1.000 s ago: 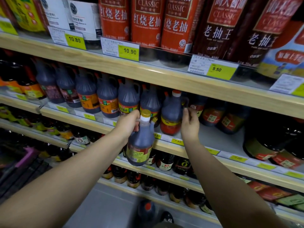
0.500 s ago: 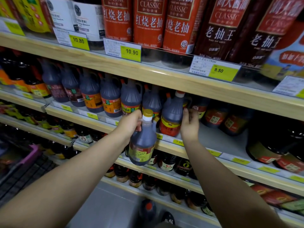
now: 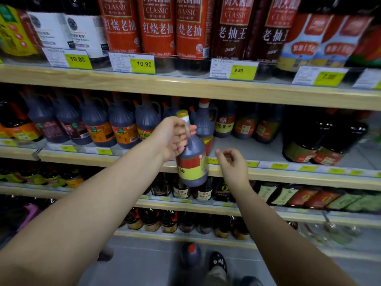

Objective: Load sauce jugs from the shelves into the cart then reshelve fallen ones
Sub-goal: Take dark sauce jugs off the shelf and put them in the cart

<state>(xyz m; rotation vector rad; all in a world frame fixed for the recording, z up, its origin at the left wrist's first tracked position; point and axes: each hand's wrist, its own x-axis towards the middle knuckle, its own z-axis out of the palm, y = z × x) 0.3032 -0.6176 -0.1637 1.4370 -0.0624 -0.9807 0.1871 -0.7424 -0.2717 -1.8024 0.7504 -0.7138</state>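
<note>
My left hand [image 3: 172, 139] grips the neck of a dark sauce jug [image 3: 192, 164] with a yellow cap and a red and yellow label. It hangs tilted in front of the middle shelf [image 3: 288, 174]. My right hand [image 3: 233, 162] is off the shelf, just right of the jug, fingers loosely curled and holding nothing. A red-capped jug [image 3: 204, 120] stands on the shelf right behind the held one. Another dark jug with a red cap [image 3: 190, 254] stands on the floor below.
A row of dark jugs [image 3: 97, 124] fills the middle shelf to the left. Tall red bottles [image 3: 156, 27] line the top shelf. Small bottles [image 3: 181, 190] sit on lower shelves. A purple cart edge [image 3: 28, 213] shows at lower left. My shoe [image 3: 217, 262] is beside the floor jug.
My right hand has let go of the red-capped jug on the shelf and drawn back and down. My left hand has tilted the yellow-capped jug and shifted it slightly right.
</note>
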